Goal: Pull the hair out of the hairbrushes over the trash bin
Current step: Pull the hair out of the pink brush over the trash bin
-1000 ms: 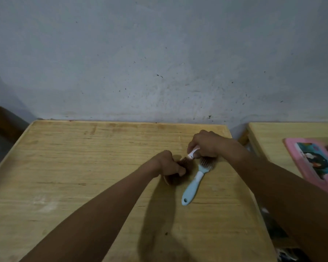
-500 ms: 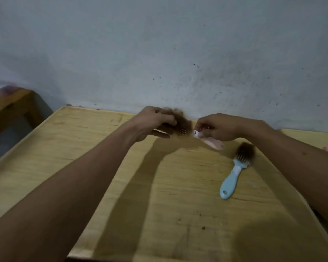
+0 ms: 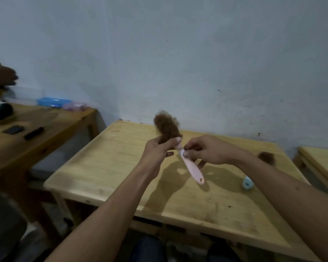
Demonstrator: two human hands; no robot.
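Above the table (image 3: 121,167), I note left hand (image 3: 156,151) and right hand (image 3: 206,150) both gripping the hair-clogged pink brush (image 3: 191,169).

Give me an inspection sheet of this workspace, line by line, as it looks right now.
Surface: wooden table, bare, a few dark specks.
Job's things: pink hairbrush clogged with brown hair, held up; blue hairbrush lying on the table, mostly hidden by the right forearm. No trash bin seen.
Clutter: nothing seen.
Grippers: left hand around the pink brush's head; right hand pinching its handle.
Cables: nothing seen.
Surroundings: grey wall; side table with small blurred items.
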